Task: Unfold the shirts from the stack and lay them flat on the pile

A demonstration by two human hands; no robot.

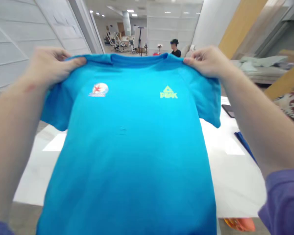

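Note:
A bright blue short-sleeved T-shirt hangs spread out in front of me, its front with two chest logos facing me. My left hand pinches it at the left shoulder, thumb on top. At the opposite shoulder, my right hand grips the cloth between thumb and fingers. Both hands are raised to about the same height, and the collar stretches between them. Each sleeve droops below its hand. The shirt's bottom hem lies outside the view.
Behind the shirt stands a white table with a dark phone-like object and a folded dark blue item on its right side. Something orange lies below the table's front edge. A person is in the background.

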